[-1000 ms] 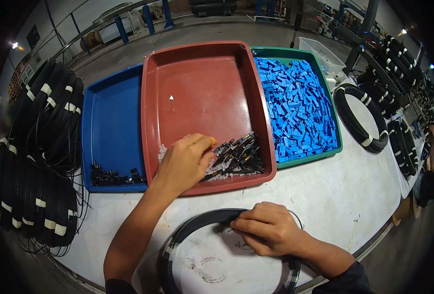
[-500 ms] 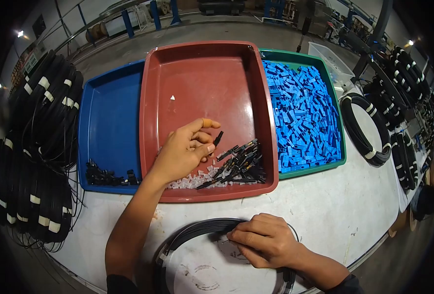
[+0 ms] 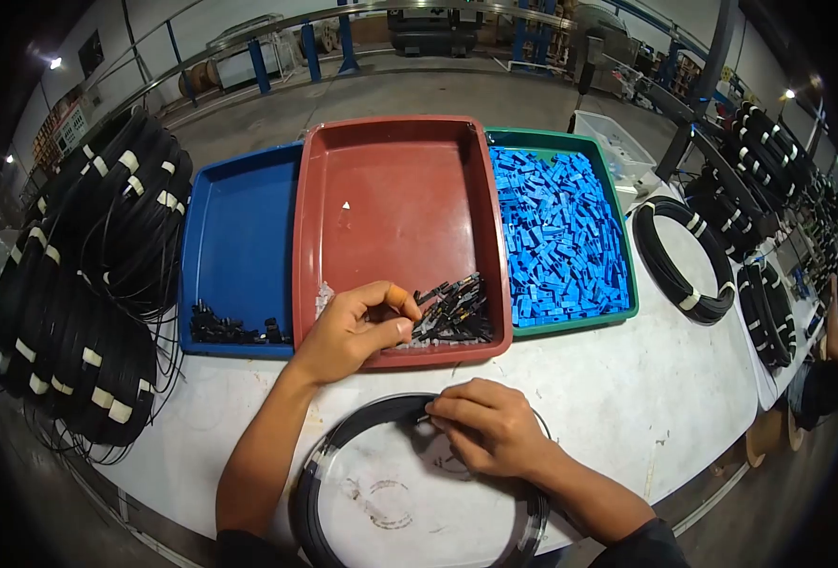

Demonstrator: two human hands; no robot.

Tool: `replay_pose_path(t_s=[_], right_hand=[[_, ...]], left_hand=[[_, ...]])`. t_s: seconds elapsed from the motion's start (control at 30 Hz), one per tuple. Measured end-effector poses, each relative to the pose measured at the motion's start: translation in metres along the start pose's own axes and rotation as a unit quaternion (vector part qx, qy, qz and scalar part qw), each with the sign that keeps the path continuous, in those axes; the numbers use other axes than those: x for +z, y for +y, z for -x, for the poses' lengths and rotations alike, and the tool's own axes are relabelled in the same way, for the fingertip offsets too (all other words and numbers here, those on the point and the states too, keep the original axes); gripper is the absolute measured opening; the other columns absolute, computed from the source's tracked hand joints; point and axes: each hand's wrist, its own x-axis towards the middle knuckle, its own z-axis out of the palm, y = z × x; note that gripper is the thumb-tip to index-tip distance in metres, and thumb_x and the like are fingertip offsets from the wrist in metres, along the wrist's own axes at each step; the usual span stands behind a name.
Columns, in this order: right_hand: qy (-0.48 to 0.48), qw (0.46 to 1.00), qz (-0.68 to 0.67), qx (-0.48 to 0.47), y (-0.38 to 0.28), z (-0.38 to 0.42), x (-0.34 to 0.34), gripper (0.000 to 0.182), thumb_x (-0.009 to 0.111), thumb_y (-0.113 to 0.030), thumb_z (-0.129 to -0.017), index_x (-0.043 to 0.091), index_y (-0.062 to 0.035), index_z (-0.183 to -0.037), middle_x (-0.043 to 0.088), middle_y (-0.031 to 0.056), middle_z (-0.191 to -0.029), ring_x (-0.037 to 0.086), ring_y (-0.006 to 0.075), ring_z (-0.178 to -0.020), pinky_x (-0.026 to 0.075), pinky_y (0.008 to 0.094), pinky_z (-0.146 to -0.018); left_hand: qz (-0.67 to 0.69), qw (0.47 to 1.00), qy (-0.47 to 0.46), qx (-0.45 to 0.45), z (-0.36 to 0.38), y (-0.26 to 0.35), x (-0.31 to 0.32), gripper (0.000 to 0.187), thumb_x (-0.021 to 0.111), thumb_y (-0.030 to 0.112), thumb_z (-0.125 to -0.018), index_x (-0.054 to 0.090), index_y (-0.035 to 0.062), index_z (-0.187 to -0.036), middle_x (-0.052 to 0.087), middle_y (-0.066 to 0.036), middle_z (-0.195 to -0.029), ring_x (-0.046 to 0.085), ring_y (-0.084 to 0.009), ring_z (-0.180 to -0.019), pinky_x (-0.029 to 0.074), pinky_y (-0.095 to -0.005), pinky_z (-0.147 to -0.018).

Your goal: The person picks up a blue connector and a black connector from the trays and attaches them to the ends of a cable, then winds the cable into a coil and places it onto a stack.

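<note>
My left hand (image 3: 355,329) is over the near edge of the red tray (image 3: 395,355), thumb and fingers curled in a pinch on a small black connector. That piece hardly stands out from the pile of black connectors (image 3: 455,310) behind it. Small clear plastic pieces (image 3: 323,295) lie in the same tray, partly covered by this hand. Lower down, my right hand (image 3: 487,426) pinches the end of a black cable, whose tip (image 3: 424,418) pokes out at the fingertips. Below it, the coil of black cable (image 3: 310,502) rests on the white table (image 3: 618,407).
A blue tray (image 3: 239,213) with small black parts stands left of the red one. The green tray (image 3: 630,275) at right holds many blue pieces (image 3: 556,237). Stacked cable coils (image 3: 78,350) rise at the left; another coil (image 3: 689,256) lies at the right.
My left hand has drawn back towards me, from over the middle of the red tray to its near edge. My right hand still pinches the cable end. The camera view has shifted.
</note>
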Motion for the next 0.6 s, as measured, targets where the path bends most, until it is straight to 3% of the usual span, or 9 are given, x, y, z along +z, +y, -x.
replay_pose_path(t_s=[0.1, 0.23, 0.37, 0.5, 0.6], right_hand=[[0.02, 0.999, -0.036, 0.024, -0.002, 0.001, -0.001, 0.023, 0.072, 0.001, -0.078, 0.072, -0.0019, -0.102, 0.069, 0.014, -0.098, 0.07, 0.0315, -0.084, 0.058, 0.0378, -0.074], [0.047, 0.995, -0.069, 0.059, -0.005, 0.0, 0.0, 0.012, 0.071, 0.001, -0.085, 0.072, -0.0012, -0.097, 0.068, 0.0126, -0.095, 0.07, 0.0256, -0.08, 0.056, 0.0328, -0.07], [0.068, 0.996, -0.049, 0.018, -0.001, 0.0, 0.002, 0.013, 0.072, 0.004, -0.084, 0.07, 0.0001, -0.096, 0.067, 0.013, -0.096, 0.068, 0.0263, -0.079, 0.055, 0.0334, -0.07], [0.052, 0.998, -0.03, 0.02, 0.0, 0.001, 0.003, 0.018, 0.069, 0.006, -0.082, 0.07, -0.0009, -0.099, 0.066, 0.0127, -0.098, 0.068, 0.0259, -0.08, 0.054, 0.0337, -0.069], [0.044, 0.998, -0.036, 0.029, -0.003, -0.002, 0.001, 0.02, 0.068, 0.006, -0.082, 0.07, -0.001, -0.101, 0.067, 0.0123, -0.098, 0.067, 0.0236, -0.078, 0.054, 0.0321, -0.065]], left_hand=[[-0.049, 0.999, 0.001, 0.02, 0.023, 0.007, 0.013, 0.008, 0.063, -0.002, -0.095, 0.064, 0.0005, -0.103, 0.063, -0.002, -0.097, 0.059, -0.0084, -0.085, 0.05, -0.023, -0.077], [-0.081, 0.996, 0.032, -0.008, 0.052, 0.011, 0.033, 0.032, 0.066, -0.002, -0.093, 0.054, -0.0007, -0.123, 0.064, -0.008, -0.101, 0.065, -0.0092, -0.087, 0.056, -0.0251, -0.078], [-0.14, 0.988, 0.05, 0.048, 0.069, 0.0, 0.046, 0.04, 0.064, -0.005, -0.092, 0.056, -0.0007, -0.13, 0.066, -0.009, -0.103, 0.065, -0.0091, -0.082, 0.056, -0.0244, -0.074], [-0.154, 0.982, 0.066, 0.09, 0.071, -0.014, 0.045, 0.034, 0.066, -0.004, -0.09, 0.065, 0.0005, -0.123, 0.071, -0.007, -0.091, 0.065, -0.0084, -0.073, 0.053, -0.0256, -0.07], [-0.138, 0.985, 0.078, 0.066, 0.077, -0.016, 0.039, 0.031, 0.068, 0.0, -0.091, 0.065, 0.0014, -0.122, 0.072, -0.007, -0.093, 0.064, -0.0082, -0.072, 0.053, -0.0251, -0.07]])
